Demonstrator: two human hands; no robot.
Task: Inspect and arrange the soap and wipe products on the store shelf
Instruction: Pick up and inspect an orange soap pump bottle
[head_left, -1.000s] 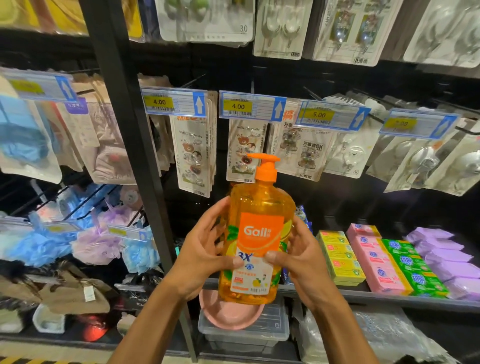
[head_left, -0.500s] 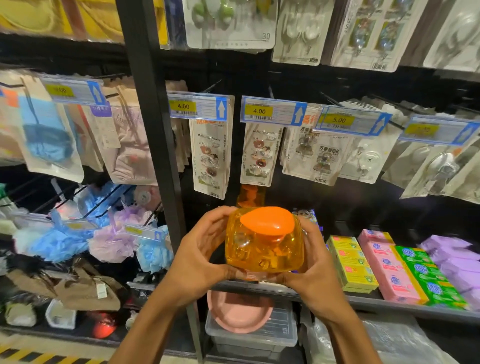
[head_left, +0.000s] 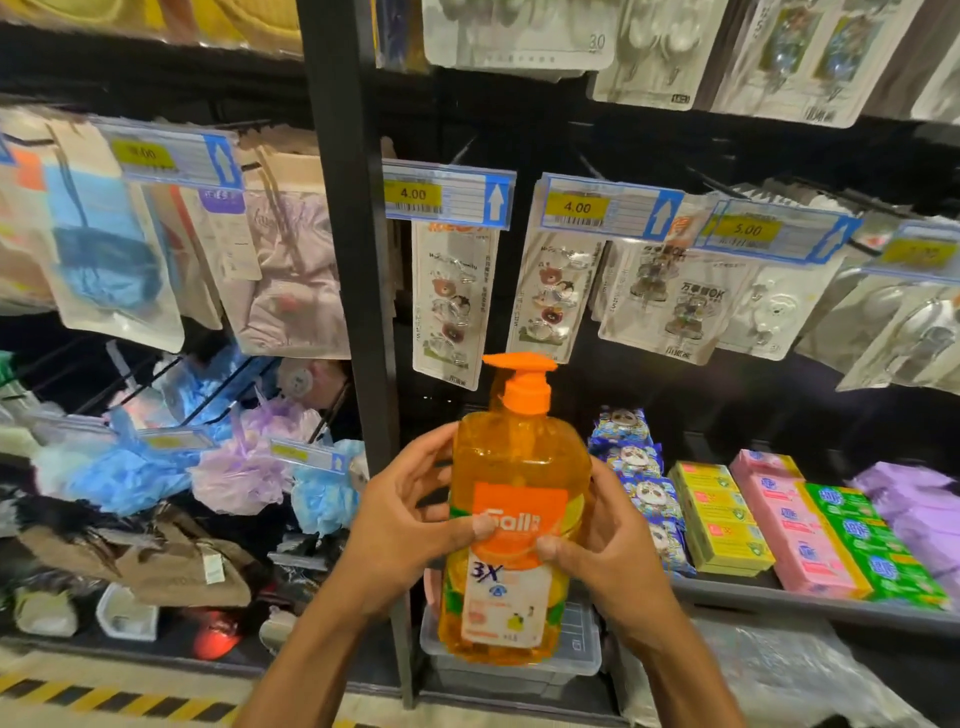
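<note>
Left hand (head_left: 410, 525) and right hand (head_left: 608, 540) grasp the slick bottle (head_left: 519, 467), which may slip onto boxes (head_left: 722, 519) at three o'clock.

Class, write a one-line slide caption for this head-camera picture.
A left hand and right hand hold an upright orange soap bottle before a shelf of boxed soap bars.

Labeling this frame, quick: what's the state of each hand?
Left hand: holding the soap bottle.
Right hand: holding the soap bottle too.
</note>
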